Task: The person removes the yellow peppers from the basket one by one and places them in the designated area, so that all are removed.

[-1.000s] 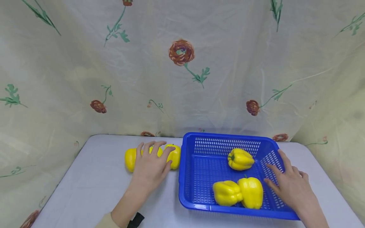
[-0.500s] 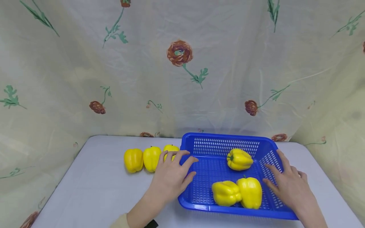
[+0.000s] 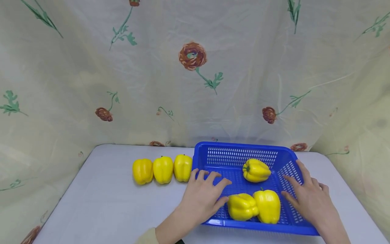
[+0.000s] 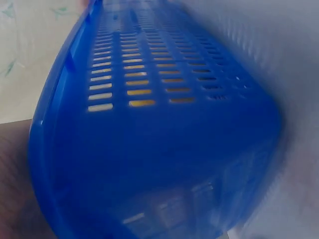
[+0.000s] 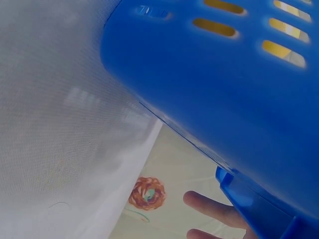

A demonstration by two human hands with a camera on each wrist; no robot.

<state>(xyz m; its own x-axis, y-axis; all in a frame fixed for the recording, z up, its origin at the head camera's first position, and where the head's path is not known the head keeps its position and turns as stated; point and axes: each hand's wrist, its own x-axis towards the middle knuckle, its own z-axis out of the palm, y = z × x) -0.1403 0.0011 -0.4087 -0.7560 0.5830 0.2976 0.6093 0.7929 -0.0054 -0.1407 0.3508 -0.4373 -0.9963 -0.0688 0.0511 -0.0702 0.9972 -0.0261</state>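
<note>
In the head view a blue plastic basket (image 3: 210, 222) stands on the table with three yellow bell peppers inside: one at the back (image 3: 257, 170), two side by side at the front (image 3: 242, 207) (image 3: 267, 206). My left hand (image 3: 202, 196) is over the basket's left side, fingers spread and loosely bent, holding no pepper. Its thumb tip is close to the front-left pepper. My right hand (image 3: 315, 200) lies across the right rim, thumb and a finger on the inner side. In the right wrist view, straight fingers (image 5: 212, 206) show past the blue rim.
Three more yellow bell peppers (image 3: 142, 171) (image 3: 163, 170) (image 3: 182, 168) stand in a row on the white table (image 3: 100, 206), left of the basket. A flower-printed curtain (image 3: 146, 74) hangs behind the table and along its sides.
My left hand has moved right and toward me, from above the row of peppers to the basket's left side. The right hand, the basket and the peppers stay in place.
</note>
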